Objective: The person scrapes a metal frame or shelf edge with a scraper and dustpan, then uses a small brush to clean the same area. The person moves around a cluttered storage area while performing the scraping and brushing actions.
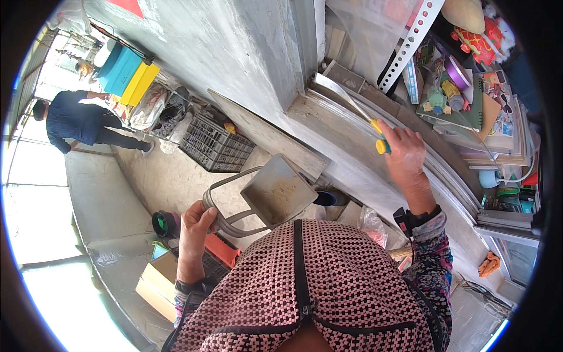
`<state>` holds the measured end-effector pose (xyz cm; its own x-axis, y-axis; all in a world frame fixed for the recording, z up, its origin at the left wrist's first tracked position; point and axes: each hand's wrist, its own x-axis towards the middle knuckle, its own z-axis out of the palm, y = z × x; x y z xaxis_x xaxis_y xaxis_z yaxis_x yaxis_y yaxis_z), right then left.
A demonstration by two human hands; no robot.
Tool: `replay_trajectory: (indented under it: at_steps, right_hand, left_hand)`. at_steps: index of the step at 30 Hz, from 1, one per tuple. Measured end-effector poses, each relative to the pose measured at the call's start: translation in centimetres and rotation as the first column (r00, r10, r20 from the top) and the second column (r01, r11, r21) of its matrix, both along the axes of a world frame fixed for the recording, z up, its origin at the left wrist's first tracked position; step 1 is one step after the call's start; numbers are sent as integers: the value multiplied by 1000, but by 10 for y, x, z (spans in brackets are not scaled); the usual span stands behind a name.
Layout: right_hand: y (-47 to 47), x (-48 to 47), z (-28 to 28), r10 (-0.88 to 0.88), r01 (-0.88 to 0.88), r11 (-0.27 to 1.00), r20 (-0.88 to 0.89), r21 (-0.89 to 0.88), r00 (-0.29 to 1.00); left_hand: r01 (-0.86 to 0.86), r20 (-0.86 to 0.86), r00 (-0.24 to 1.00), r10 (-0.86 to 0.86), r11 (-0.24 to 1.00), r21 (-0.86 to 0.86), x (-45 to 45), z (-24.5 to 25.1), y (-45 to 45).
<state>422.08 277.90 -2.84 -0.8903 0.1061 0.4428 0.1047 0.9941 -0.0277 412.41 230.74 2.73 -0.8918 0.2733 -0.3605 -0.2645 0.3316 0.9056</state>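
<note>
My left hand (199, 222) grips the curved, ridged grey back of a small chair (279, 191). The chair's square seat is worn and stained brown, and its legs are mostly hidden. My right hand (403, 152) holds a long metal-bladed knife (345, 97) by its yellow and green handle. The blade points away from me, over the window ledge (347, 127); I cannot tell whether it touches the ledge or the frame behind it.
A grey plastic crate (215, 143) stands by a board (268, 134) leaning on the wall. Notebooks (451, 108) and a purple ribbon roll (457, 72) lie beyond the window track. A person (72, 116) stands far left near blue (121, 70) and yellow boxes (140, 83). A cardboard box (157, 281) is at lower left.
</note>
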Motion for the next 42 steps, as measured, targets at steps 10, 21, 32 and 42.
replay_trajectory:
  at_steps: [10, 21, 32, 42]
  right_hand:
    - [35, 6, 51, -90, 233, 827, 288, -513, 953]
    - [80, -43, 45, 100, 163, 719, 332, -676, 938]
    - [49, -53, 7, 28, 153, 724, 250, -673, 968]
    - [49, -46, -6, -4, 137, 691, 186, -710, 983]
  left_hand:
    - [10, -14, 1000, -10, 1000, 4, 0, -5, 1]
    - [13, 5, 1000, -13, 1000, -18, 0, -6, 3]
    - [14, -10, 1000, -14, 999, -45, -3, -7, 11]
    - [18, -8, 1000, -19, 999, -34, -4, -8, 13]
